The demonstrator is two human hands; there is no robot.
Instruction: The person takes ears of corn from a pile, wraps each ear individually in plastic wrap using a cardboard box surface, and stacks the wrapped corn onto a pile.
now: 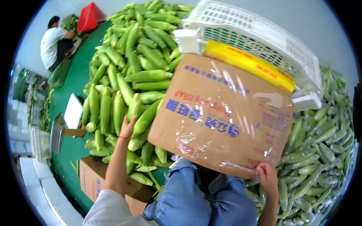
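My left hand (128, 129) is wrapped round the lower end of a green, husked ear of corn (134, 107) at the edge of a big heap of corn (113, 86). In front of me lies a flat cardboard box surface (203, 124) with clear cling film stretched over it, shiny and wrinkled. My right hand (266, 177) is closed at the box's near right corner, its fingers pinching the film edge there. Along the far side of the box lies a yellow roll (249, 66) with red print, where the film seems to come from.
Behind the roll stands a white plastic crate (256, 34). Film-wrapped corn (316, 158) is piled on the right. An open cardboard box (92, 177) and a scale (56, 132) are at left. A person (52, 41) crouches far left near a red bin (88, 18).
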